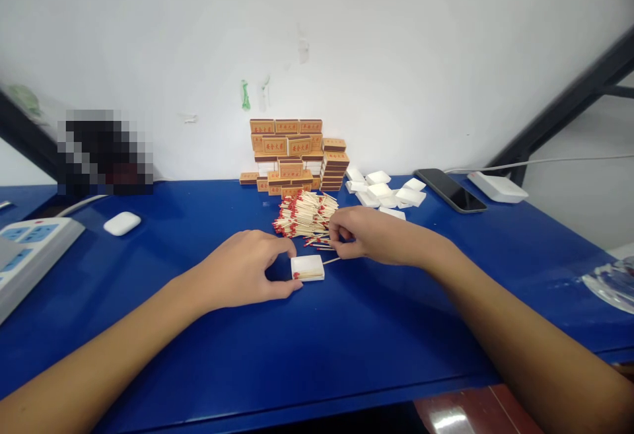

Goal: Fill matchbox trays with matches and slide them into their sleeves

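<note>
A small white matchbox tray lies on the blue table, with a few red-tipped matches along its near side. My left hand grips the tray's left end between thumb and fingers. Just beyond it is a heaped pile of matches, with loose ones at its near edge. My right hand is closed in a pinch at the pile's right front edge. Whatever its fingertips hold is hidden among the match sticks. One pale stick lies between the tray and the right hand.
Stacked matchboxes stand against the wall behind the pile. Several white trays lie to their right, then a phone and a white box. Leftward are a white earbud case and a power strip. Clear plastic lies far right.
</note>
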Available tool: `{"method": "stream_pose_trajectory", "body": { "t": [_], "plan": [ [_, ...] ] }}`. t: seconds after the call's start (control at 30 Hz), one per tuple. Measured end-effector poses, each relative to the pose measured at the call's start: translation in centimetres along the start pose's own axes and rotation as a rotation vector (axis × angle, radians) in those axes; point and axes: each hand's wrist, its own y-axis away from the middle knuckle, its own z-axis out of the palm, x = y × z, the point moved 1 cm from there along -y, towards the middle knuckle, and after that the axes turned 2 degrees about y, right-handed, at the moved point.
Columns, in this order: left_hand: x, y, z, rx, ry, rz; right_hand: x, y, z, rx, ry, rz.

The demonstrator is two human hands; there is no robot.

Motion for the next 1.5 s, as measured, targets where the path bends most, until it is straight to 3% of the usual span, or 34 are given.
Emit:
{"method": "stream_pose_trajectory", "body": {
  "t": [0.23,0.6,0.93,1.5],
  "plan": [
    [0.0,0.3,0.1,0.017,0.006,-0.002,-2.2,0.3,0.6,0.047,-0.143,-0.174],
    [0.1,0.2,0.2,0.031,0.021,0.031,-5.3,0.7,1.0,-0.06,0.055,-0.065],
    [0.2,0.2,0.3,0.026,0.002,0.021,-4.5,0.5,1.7,-0.013,0.041,-0.161],
    [0.1,0.2,0.3,0.04,-0.012,0.037,-4.4,0.2,1.8,0.081,-0.055,-0.189]
  ]
}}
